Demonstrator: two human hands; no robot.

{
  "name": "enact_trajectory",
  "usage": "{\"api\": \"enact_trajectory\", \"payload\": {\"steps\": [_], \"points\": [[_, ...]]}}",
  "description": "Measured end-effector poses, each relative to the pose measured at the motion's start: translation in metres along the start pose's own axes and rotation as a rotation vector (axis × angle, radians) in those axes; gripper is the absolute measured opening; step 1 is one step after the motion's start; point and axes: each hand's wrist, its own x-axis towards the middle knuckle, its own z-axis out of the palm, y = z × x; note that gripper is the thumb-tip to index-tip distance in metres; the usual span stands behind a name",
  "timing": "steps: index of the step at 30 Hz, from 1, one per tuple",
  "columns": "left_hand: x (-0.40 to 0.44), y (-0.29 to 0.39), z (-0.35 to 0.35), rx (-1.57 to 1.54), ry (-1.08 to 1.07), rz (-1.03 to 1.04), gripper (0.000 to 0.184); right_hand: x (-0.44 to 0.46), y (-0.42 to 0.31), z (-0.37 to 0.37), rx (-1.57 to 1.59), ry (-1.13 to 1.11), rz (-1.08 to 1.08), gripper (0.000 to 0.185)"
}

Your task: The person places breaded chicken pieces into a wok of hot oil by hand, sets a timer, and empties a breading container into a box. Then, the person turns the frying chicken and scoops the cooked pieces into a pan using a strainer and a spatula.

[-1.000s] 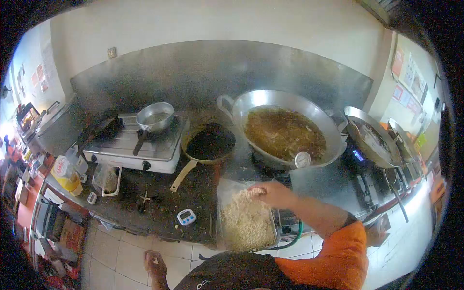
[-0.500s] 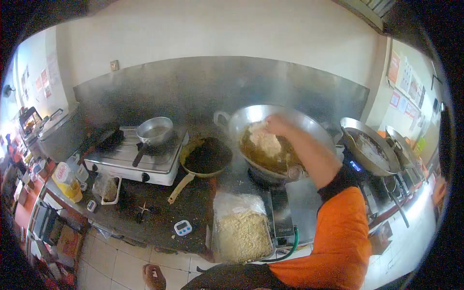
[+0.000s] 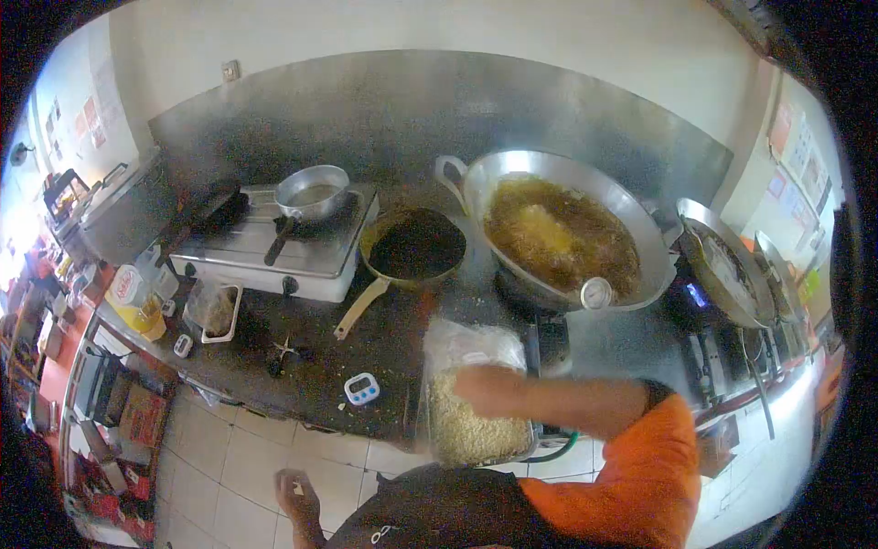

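My right hand (image 3: 489, 392) is over a clear plastic-lined tray (image 3: 529, 450) of pale, crumbly pieces (image 3: 462, 435); its fingers are blurred and partly hidden. My left hand (image 3: 298, 499) hangs low over the tiled floor, before the counter, its fingers loosely bent and apart, with nothing I can make out in them. Beyond the tray stands a big metal wok (image 3: 512, 165) of bubbling brown oil. A pale yellowish clump (image 3: 544, 229) of food floats in the oil. A round dial thermometer (image 3: 596, 293) sits at the wok's near rim.
A dark frying pan (image 3: 416, 242) stands left of the wok. Further left, a saucepan (image 3: 313, 194) rests on a white gas stove (image 3: 265, 265). A digital timer (image 3: 362, 390) and scissors (image 3: 283, 352) lie on the counter. Another wok (image 3: 727, 261) stands at right.
My right hand has moved from above the wok back to the tray of crumbly pieces. The pale clump it was at now floats in the oil. The view has shifted slightly.
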Motion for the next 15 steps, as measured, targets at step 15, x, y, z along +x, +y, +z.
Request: {"api": "enact_trajectory", "payload": {"steps": [15], "points": [[0.012, -0.011, 0.016, -0.102, -0.083, 0.038, 0.009, 0.047, 0.067, 0.092, -0.068, 0.134, 0.218, 0.028]]}}
